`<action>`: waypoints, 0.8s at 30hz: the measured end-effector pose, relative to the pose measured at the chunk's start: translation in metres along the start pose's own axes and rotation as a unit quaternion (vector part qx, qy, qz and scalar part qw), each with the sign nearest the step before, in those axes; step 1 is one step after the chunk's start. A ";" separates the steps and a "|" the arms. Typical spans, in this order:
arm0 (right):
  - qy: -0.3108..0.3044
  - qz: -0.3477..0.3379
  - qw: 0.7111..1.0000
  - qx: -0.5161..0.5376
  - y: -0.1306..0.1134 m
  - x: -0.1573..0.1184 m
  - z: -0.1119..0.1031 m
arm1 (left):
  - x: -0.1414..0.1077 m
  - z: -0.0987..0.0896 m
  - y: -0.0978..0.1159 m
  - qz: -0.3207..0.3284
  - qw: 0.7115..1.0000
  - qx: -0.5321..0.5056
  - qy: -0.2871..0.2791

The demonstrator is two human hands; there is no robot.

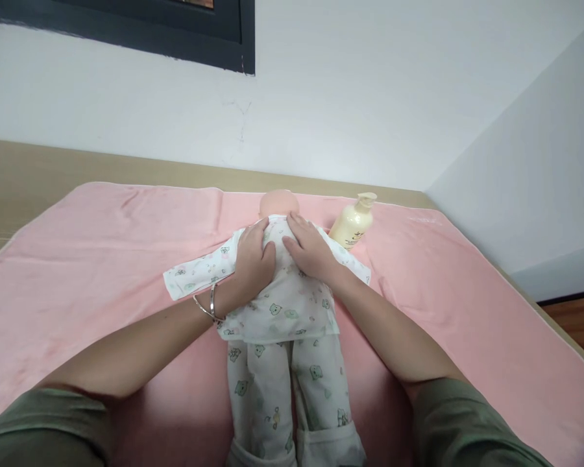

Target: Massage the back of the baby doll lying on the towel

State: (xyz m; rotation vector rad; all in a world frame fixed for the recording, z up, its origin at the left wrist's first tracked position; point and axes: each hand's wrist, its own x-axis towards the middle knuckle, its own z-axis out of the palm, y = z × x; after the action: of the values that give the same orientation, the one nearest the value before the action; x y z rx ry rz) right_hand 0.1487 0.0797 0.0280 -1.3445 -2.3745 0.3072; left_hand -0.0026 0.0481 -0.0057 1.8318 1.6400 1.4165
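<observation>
A baby doll (279,203) lies on a pink blanket (141,227), its bald head toward the wall. It wears a white long-sleeved top (287,314) and matching trousers (267,389), both printed with small green animals. My left hand (254,256) rests flat on the left side of the doll's upper body, fingers toward its head. On the right side my right hand (314,246) lies the same way, its fingers stretched out and thumb apart. Neither hand grips anything. Two silver bangles (211,305) circle my left wrist. The doll's hands and feet are hidden by the clothes.
A cream pump bottle (353,220) stands tilted on the blanket, just beyond the doll's right-hand sleeve. Behind the blanket run the wooden surface's edge (175,167) and a white wall (321,97). A dark window frame (224,39) is set high in it.
</observation>
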 end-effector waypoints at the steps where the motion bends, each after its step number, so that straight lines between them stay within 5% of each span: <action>1: 0.004 0.021 1.000 -0.010 0.000 0.000 -0.001 | 0.000 0.000 0.000 0.000 1.000 0.004 0.000; 4: 0.032 0.038 0.997 -0.059 -0.012 -0.012 0.001 | 0.000 0.000 0.000 -0.005 1.000 0.019 0.001; 11: 0.002 -0.131 0.991 -0.019 -0.020 -0.019 0.006 | 0.004 0.003 -0.002 0.014 0.997 0.072 -0.022; 19: -0.002 0.094 0.996 0.002 0.003 0.003 -0.004 | -0.008 0.002 0.009 0.080 0.974 0.200 -0.067; 24: -0.039 0.111 0.991 -0.068 -0.013 -0.007 -0.010 | -0.010 -0.005 0.016 0.140 0.962 0.218 -0.080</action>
State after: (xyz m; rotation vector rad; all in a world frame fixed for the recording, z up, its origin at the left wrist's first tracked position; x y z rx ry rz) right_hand 0.1458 0.0669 0.0405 -1.6952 -2.3462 0.2677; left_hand 0.0046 0.0324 0.0042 2.4361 1.7654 1.0171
